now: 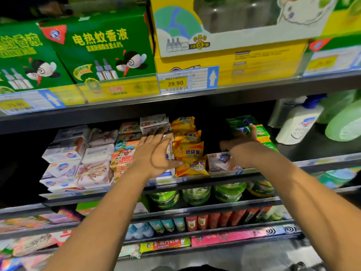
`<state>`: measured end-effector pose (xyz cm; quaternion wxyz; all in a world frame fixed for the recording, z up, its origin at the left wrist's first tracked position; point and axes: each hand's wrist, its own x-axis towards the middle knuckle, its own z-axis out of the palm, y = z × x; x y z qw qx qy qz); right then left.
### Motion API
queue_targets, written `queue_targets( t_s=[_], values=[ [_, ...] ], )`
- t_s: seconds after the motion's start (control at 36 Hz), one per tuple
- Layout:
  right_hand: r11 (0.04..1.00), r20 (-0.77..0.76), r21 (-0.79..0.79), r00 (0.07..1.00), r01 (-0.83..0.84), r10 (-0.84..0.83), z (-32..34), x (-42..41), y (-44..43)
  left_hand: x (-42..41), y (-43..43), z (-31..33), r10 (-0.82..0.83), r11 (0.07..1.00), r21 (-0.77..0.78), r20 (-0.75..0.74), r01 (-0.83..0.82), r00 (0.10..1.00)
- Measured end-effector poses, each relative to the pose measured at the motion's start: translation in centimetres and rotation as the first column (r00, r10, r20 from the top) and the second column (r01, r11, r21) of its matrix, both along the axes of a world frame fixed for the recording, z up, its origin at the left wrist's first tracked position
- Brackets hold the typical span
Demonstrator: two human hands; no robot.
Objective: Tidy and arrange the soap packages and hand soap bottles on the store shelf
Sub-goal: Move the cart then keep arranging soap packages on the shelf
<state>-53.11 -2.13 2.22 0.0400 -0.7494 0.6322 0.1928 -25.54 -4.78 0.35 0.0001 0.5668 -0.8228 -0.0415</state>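
Observation:
Soap packages fill the middle shelf (195, 180). White and pink soap boxes (78, 159) stack at the left, and yellow sulfur soap packs (188, 151) run down the middle. My left hand (156, 153) is open, fingers straight, lying against a white soap box just left of the yellow packs. My right hand (242, 147) reaches deeper in; its fingers touch a green soap pack (241, 124) on a stack, and the grip is hidden. A white soap box (218, 163) lies under that wrist. A white hand soap bottle (297, 124) with a blue pump stands at the right.
Green refill pouches (343, 120) lean beside the bottle. The shelf above holds green boxes (101, 49) and a yellow box (224, 36), with a price tag (175, 83) reading 29.90. Lower shelves carry green bottles (197, 196) and small packets.

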Motion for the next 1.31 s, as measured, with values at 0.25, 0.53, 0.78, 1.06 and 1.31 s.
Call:
queue_targets(
  t_s=[0.25,0.53,0.78,1.06,1.31],
  values=[
    [0.948,0.440,-0.306,0.896,0.089,0.058,-0.3,-2.2,1.3,-0.2,0.1,0.3,-0.008,1.000,-0.019,0.026,0.008,1.000],
    [0.900,1.000,-0.010,-0.020,0.437,0.021,-1.4,-3.1,7.3,-0.5,0.8,1.5,-0.037,0.999,-0.023,-0.545,0.029,0.838],
    [0.903,0.930,0.269,-0.333,0.335,-0.154,-2.4,-0.3,10.1,-5.8,8.0,-2.1,-0.531,0.842,-0.262,-0.560,0.472,0.636],
    [0.915,0.861,0.375,-0.421,0.147,-0.286,-2.6,-1.4,11.3,-7.3,8.5,-3.2,-0.373,0.922,-0.221,-0.727,0.319,0.576],
    [0.950,0.932,0.217,-0.337,0.222,-0.134,-1.8,-1.9,11.4,-9.1,9.3,-0.3,0.159,0.947,0.206,-0.967,0.246,0.198]
  ],
)
